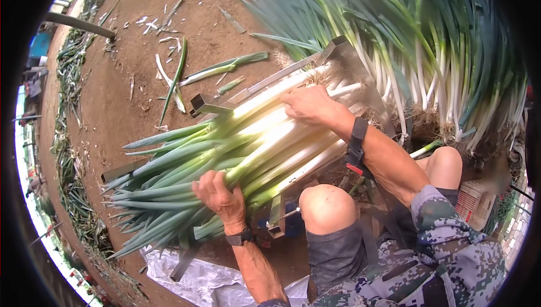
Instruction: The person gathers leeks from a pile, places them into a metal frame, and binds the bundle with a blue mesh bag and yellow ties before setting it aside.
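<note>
A thick row of long green onions lies across a metal rack in front of my knees, green leaves to the left and white stems and roots to the upper right. My left hand is closed around a stalk where white turns to green, on the near side of the row. Near the root end, my right hand rests on the white stems with its fingers curled over one; the fingertips are partly hidden.
A large heap of green onions stands at the upper right, roots down. Loose leaves and trimmings lie on the brown soil. A whitish plastic sheet is at the bottom, and a crate sits to the right.
</note>
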Motion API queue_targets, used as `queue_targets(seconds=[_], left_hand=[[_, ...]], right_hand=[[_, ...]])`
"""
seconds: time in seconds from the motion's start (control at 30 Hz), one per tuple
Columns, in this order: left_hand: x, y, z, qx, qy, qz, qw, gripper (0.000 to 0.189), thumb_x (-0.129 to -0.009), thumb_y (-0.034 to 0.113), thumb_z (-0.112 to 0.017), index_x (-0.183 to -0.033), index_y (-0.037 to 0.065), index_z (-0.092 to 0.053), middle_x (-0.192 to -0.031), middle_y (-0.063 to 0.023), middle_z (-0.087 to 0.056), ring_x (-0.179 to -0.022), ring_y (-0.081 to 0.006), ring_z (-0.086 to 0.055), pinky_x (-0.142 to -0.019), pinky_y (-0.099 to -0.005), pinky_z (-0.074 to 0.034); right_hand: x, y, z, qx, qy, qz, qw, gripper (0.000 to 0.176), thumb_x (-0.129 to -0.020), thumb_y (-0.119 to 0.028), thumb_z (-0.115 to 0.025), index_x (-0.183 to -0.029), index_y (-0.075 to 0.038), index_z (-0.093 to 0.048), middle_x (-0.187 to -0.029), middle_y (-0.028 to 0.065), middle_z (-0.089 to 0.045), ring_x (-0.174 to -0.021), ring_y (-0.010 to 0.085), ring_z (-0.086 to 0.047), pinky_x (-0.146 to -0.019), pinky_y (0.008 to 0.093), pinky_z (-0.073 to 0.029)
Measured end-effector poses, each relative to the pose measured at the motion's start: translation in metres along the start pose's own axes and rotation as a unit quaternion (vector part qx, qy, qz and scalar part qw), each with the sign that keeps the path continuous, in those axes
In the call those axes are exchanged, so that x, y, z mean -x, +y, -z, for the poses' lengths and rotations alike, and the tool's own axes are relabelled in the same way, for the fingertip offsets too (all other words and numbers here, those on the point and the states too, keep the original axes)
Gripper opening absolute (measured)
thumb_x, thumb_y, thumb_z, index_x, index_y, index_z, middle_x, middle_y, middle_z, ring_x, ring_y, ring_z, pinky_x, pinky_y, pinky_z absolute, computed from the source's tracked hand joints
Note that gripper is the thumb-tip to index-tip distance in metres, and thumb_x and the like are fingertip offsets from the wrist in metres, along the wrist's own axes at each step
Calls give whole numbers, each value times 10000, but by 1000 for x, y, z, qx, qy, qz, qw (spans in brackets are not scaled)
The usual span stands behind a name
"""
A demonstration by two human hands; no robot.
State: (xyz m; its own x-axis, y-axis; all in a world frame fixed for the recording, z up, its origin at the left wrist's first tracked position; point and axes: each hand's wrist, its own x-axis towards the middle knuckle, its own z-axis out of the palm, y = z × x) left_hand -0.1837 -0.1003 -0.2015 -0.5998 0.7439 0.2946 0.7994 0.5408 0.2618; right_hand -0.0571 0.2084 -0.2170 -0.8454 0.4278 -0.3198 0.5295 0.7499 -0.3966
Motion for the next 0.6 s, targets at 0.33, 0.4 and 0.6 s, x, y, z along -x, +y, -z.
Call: queue_targets(seconds=[0.33, 0.4, 0.6], left_hand=[[-8, 1, 16, 34, -25, -9, 999, 495, -629, 127, -876, -1052, 98, -621, -1129, -82, -617, -1173, -302, -559, -1161, -563, -290], [-11, 0, 12, 20, -25, -1, 999, 505, -636, 156, -891, -1075, 108, -645, -1184, -82, -609, -1215, -308, -546, -1165, -560, -284], [-38, -20, -3, 18, -42, 7, 999, 465, -698, 317, -866, -1096, 123, -724, -1288, -97, -573, -1264, -327, -501, -1151, -540, -270]], right_hand=[[19, 44, 37, 97, 65, -106, 987, 521, -900, -581, -576, -1146, -153, -744, -1101, 159, -689, -1021, 366, -667, -860, 519, -517], [22, 64, 25, 22, 82, -120, 989, 440, -897, -509, -607, -1082, -140, -760, -1088, 137, -677, -1019, 338, -647, -867, 523, -499], [26, 39, 4, 51, 228, -58, 971, 302, -914, -375, -646, -1070, -130, -728, -1110, 137, -668, -1049, 305, -632, -900, 502, -470]])
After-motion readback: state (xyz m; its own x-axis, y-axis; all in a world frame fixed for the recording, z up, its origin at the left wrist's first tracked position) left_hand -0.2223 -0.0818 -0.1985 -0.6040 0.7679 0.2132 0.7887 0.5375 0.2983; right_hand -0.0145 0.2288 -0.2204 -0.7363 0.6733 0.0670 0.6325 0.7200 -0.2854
